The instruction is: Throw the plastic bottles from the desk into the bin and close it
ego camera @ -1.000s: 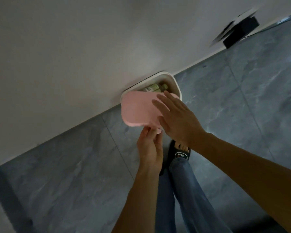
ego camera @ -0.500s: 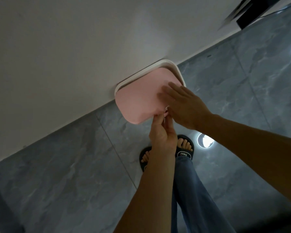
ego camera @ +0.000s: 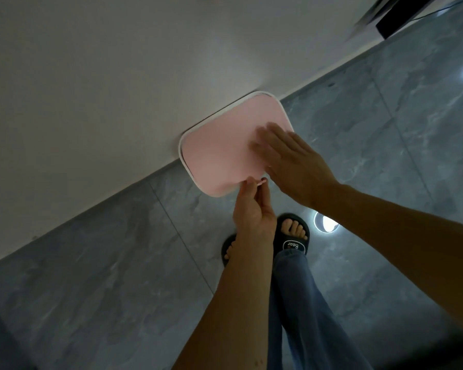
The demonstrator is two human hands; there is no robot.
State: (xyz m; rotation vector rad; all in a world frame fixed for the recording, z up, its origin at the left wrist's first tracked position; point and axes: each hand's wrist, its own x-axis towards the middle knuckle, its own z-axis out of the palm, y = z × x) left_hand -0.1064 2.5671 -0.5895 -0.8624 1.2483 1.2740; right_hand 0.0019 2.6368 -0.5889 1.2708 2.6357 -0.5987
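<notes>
A white bin [ego camera: 183, 145] stands on the floor against the wall. Its pink lid [ego camera: 219, 153] lies flat inside the white rim and covers the opening, so the bottles inside are hidden. My left hand [ego camera: 253, 209] pinches the small pink tab [ego camera: 261, 182] at the lid's near edge. My right hand [ego camera: 292, 158] rests flat, fingers spread, on the right part of the lid.
The bin sits where the pale wall [ego camera: 118, 76] meets the grey marble floor [ego camera: 104, 276]. My feet in black sandals [ego camera: 293, 236] stand just before the bin. A dark object [ego camera: 401, 20] is at the top right by the wall.
The lid came down from half raised, with a bottle visible inside, to flat on the rim. My right hand slid further onto the lid. My left hand kept hold of the tab.
</notes>
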